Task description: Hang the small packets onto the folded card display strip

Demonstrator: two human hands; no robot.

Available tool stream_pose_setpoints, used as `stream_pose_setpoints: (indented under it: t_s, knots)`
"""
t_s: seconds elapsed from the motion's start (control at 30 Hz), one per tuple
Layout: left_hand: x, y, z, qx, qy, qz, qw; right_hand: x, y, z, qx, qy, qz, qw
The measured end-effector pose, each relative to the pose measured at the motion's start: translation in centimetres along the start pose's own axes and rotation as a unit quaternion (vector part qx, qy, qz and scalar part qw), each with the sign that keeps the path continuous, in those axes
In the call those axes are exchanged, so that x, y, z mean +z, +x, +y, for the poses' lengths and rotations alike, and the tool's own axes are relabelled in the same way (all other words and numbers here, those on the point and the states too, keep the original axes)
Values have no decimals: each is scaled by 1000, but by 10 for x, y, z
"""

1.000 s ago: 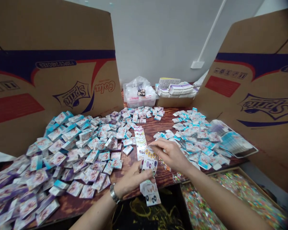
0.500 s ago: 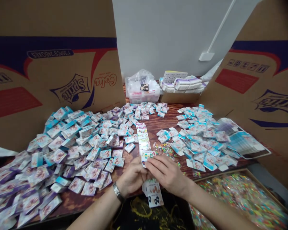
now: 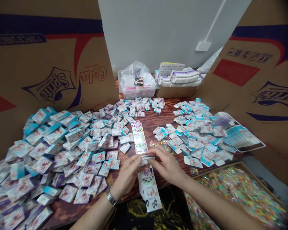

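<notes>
My left hand (image 3: 127, 174), with a metal watch on its wrist, is closed on the left end of a small folded paper (image 3: 147, 157) with a pale outer face. At its right end the fingers of my right hand (image 3: 167, 165) pinch the same paper. Beneath my hands, at the table's front edge, lies a stack of printed sticker strips (image 3: 150, 193) with rows of coloured oval pictures. Beyond my fingers a second pile of sticker strips (image 3: 139, 137) lies lengthwise on the table, its near end close to the folded paper.
Small printed boxes (image 3: 86, 153) are heaped at left, with partly open boxes (image 3: 199, 134) at right. A carton of colourful small packets (image 3: 242, 191) stands at lower right. At the back are a plastic tub (image 3: 138, 92) and a carton (image 3: 175, 92). Large cardboard panels flank the table.
The sticker paper in my hands, earlier showing its coloured pictures, is now folded narrow with a pale face up. My right hand's fingers have bent around it. The view has shifted slightly.
</notes>
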State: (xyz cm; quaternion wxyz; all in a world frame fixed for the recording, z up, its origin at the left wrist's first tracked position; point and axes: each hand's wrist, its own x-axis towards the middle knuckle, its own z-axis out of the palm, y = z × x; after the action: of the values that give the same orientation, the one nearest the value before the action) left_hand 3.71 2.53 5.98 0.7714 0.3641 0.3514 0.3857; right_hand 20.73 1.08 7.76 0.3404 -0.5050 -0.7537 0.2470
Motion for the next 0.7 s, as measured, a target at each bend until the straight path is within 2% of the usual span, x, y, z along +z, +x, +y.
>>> stream_pose_setpoints:
  t_s: [0.1,0.2,0.27,0.3,0.37,0.43,0.5,0.53,0.6,0.7]
  knots:
    - [-7,2,-8,27,139,6,990,1,3,7,41,-14,-3,999]
    - [-11,6,-22,91,221,53,970,8,1,15,22,-23,-28,999]
    - [-11,12,-24,124,245,72,959,12,-1,21,1,-55,-18,998]
    - [-9,17,-21,128,258,66,955,12,-2,24,-9,-73,-6,997]
    - [-3,33,-9,124,288,18,949,5,-3,33,-18,-94,21,995]
    - [5,60,9,123,329,-57,935,-10,-3,45,6,-92,65,994]
    - [15,96,24,122,415,-114,895,-28,-4,59,54,-91,123,987]
    - [21,117,27,118,497,-106,853,-36,-5,65,75,-93,145,982]
    - [32,156,26,104,551,-86,823,-46,-8,77,104,-100,153,978]
    - [46,202,9,64,611,-81,785,-45,-11,87,116,-117,92,982]
